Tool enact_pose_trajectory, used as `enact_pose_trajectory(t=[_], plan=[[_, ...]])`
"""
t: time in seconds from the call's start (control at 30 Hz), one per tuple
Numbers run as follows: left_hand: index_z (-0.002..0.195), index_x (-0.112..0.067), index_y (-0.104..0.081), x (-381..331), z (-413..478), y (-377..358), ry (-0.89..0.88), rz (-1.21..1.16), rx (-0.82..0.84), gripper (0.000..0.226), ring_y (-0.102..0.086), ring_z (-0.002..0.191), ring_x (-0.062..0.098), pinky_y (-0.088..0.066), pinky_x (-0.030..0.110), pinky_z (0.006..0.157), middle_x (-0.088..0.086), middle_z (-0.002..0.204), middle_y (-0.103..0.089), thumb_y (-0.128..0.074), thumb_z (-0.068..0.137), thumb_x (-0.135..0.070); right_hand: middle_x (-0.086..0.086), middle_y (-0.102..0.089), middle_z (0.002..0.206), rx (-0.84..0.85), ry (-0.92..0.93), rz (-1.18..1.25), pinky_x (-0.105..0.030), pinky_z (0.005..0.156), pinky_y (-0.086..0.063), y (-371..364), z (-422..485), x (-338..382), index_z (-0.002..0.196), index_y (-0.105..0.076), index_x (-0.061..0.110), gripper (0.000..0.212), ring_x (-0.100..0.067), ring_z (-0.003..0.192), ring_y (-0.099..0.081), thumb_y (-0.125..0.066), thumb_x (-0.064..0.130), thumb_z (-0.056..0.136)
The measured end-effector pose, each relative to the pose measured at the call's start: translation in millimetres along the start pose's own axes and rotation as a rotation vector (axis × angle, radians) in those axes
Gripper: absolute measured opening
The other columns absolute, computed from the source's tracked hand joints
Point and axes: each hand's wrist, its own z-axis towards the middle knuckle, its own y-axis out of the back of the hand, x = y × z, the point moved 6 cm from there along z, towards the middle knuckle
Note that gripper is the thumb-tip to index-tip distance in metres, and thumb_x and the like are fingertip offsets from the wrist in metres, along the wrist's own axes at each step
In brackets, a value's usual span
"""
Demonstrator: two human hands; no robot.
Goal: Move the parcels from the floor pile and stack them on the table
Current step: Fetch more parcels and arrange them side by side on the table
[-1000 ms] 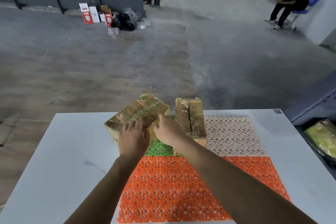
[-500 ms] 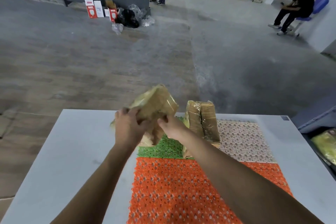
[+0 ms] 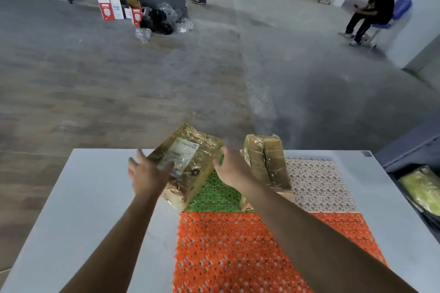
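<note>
early days, we reckon: upright parcels at the table's far edge, tilted parcel between our left hand and right hand, grip wide.

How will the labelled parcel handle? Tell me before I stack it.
The parcel shows flat faces though tilted between the left hand and right hand, so it is probably stiff. Its glossy tape wrap may feel slippery. Tilted on its lower edge, it would likely drop flat if let go.

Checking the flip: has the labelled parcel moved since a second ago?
Yes. The labelled parcel has flipped label-up and tilted, still just left of the standing parcels.
</note>
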Motion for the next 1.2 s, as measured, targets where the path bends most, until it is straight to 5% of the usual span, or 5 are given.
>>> enact_pose_trajectory(t=[0.17,0.53,0.77,0.9,1.2], plan=[[0.15,-0.008,-0.013,21.0,14.8,-13.5,0.201,-0.439,0.156,0.104,-0.056,0.112,0.035,-0.052,0.045,0.089,0.019,0.135,-0.049,-0.083,0.073,-0.015,-0.01,-0.04,0.139,-0.165,0.008,-0.408,-0.049,0.106,-0.039,25.1,7.3,-13.2,0.138,-0.042,0.014,0.044,-0.029,0.131,-0.037,-0.044,0.035,0.099],[0.114,-0.003,-0.056,-43.7,24.6,-60.7,-0.033,-0.206,0.31,0.034,-0.062,0.079,0.03,-0.049,0.029,0.049,0.02,0.099,-0.064,-0.068,0.082,-0.008,-0.004,-0.041,0.148,0.044,-0.065,-0.402,-0.055,0.11,-0.031,48.2,4.0,-96.5,0.145,-0.037,0.017,0.057,-0.031,0.136,-0.035,-0.046,0.043,0.095],[0.102,-0.006,-0.053,-52.2,8.7,-72.6,-0.08,-0.102,0.219,0.017,-0.055,0.078,0.031,-0.046,0.04,0.071,0.01,0.083,-0.059,-0.052,0.089,-0.017,-0.003,-0.031,0.155,0.045,-0.004,-0.438,-0.053,0.107,-0.035,47.6,4.6,-101.4,0.144,-0.039,0.017,0.057,-0.029,0.14,-0.031,-0.035,0.05,0.097],[0.133,-0.006,-0.038,-54.3,-7.6,-72.0,-0.108,0.096,0.131,0.05,-0.048,0.114,0.039,-0.043,0.053,0.095,0.022,0.128,-0.05,-0.05,0.091,-0.03,-0.006,-0.034,0.148,-0.14,-0.035,-0.389,-0.054,0.108,-0.031,61.6,-0.9,-111.4,0.129,-0.053,0.019,0.05,-0.027,0.138,-0.027,-0.036,0.053,0.096],[0.149,-0.025,-0.029,-119.2,-106.3,-134.6,-0.854,0.515,0.335,0.05,-0.003,0.148,0.025,-0.007,0.048,0.119,0.004,0.16,-0.016,-0.033,0.101,-0.041,-0.008,-0.053,0.119,-0.189,-0.226,0.088,-0.031,0.068,-0.051,63.9,-2.0,-161.0,0.143,-0.029,0.017,0.065,-0.018,0.089,-0.059,-0.065,0.033,0.091]])
